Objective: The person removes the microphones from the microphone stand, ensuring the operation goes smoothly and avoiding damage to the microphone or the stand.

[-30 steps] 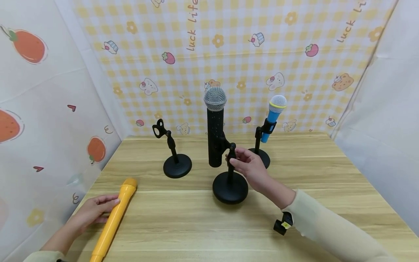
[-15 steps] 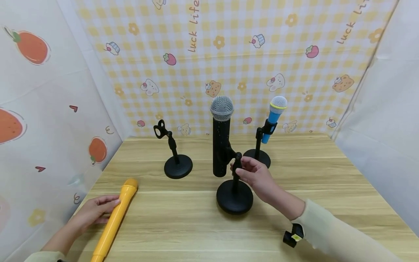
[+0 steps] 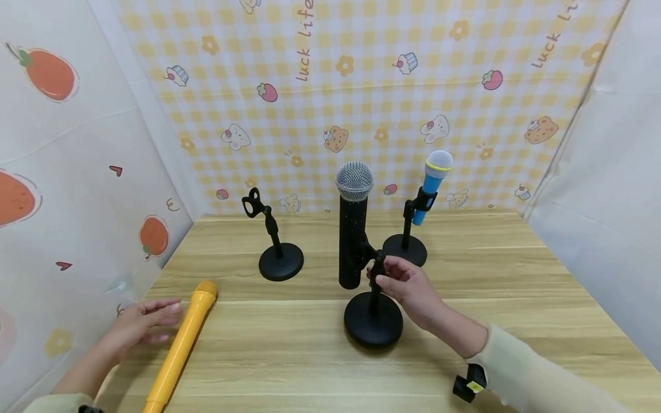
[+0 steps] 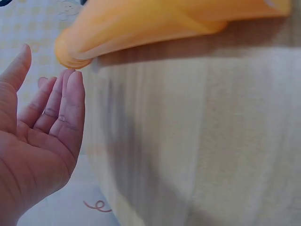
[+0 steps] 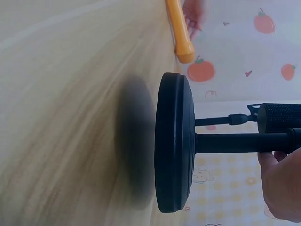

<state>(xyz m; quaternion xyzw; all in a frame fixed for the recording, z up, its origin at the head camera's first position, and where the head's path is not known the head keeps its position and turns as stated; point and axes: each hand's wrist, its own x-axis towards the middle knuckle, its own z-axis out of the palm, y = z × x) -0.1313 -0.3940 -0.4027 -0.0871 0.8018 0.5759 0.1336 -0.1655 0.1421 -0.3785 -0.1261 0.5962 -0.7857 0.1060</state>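
My right hand (image 3: 413, 289) pinches the post of a black microphone stand (image 3: 373, 321) in the middle of the head view. Clipped to that stand is a black microphone (image 3: 353, 241) with a silver mesh head, standing nearly upright. In the right wrist view a gap and a shadow lie between the round base (image 5: 174, 141) and the table, so the stand is held up. At the left, my left hand (image 3: 138, 327) hovers beside a yellow microphone (image 3: 181, 350) lying on the table. Its fingers are loosely extended and apart from the microphone in the left wrist view.
An unloaded black stand (image 3: 280, 261) with a clip stands at the back left. Behind my right hand, another stand (image 3: 408, 249) bears a blue microphone (image 3: 432, 184). The wooden table (image 3: 258, 355) meets a checked cloth (image 3: 310, 103) at the back and white cloth at both sides.
My right hand has brought the black microphone and its stand toward me and slightly right. My left hand has let go of the yellow microphone and drawn back a little to the left.
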